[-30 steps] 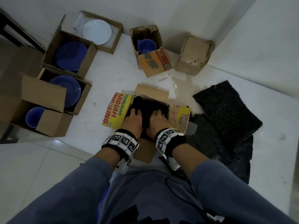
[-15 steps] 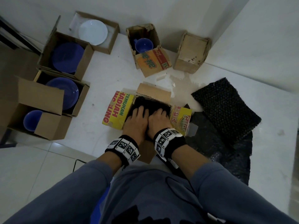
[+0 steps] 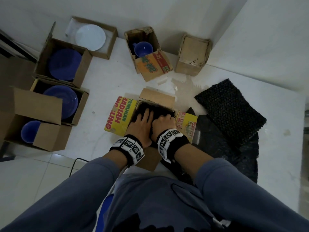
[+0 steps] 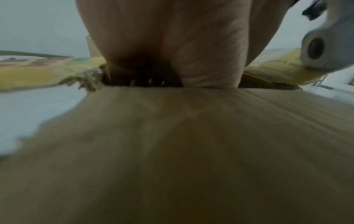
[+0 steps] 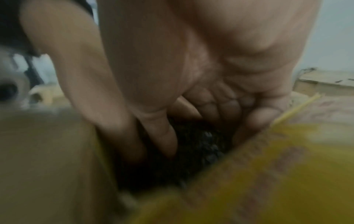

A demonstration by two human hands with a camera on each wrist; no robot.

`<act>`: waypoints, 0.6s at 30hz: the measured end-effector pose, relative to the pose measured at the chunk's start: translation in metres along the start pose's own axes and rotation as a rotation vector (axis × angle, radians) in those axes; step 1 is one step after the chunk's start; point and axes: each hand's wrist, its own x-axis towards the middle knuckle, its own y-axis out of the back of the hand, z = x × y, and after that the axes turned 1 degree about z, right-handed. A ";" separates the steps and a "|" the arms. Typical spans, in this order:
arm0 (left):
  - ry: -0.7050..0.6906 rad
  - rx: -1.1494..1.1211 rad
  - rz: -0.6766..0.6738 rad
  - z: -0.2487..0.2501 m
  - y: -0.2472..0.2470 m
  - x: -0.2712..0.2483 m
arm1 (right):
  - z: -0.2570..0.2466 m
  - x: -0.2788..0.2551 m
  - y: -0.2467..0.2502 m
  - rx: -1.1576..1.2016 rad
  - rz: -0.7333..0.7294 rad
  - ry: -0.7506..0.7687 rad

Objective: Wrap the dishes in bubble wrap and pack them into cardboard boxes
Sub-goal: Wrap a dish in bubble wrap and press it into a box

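The head view looks steeply down from above the person's lap onto the floor, taking in the open box [image 3: 156,113], both hands in it and the other boxes toward the wall. The left wrist view sits low and very close over the box's near flap [image 4: 191,144], facing forward under the left hand [image 4: 168,45] to the box mouth. The right wrist view, equally close and blurred, faces down past the right hand [image 5: 201,72] into that same box, which all three views share.
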 end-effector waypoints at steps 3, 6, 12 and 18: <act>-0.007 -0.008 -0.056 -0.001 0.004 0.007 | 0.001 0.000 0.008 0.184 -0.013 -0.002; 0.014 -0.052 -0.142 -0.004 0.010 0.017 | 0.005 0.003 0.011 0.360 -0.133 -0.039; 0.069 -0.159 -0.208 -0.006 0.018 0.025 | 0.005 0.012 0.006 0.555 -0.228 -0.176; 0.142 -0.320 -0.158 -0.003 0.021 0.029 | 0.012 0.020 0.002 0.677 -0.231 -0.243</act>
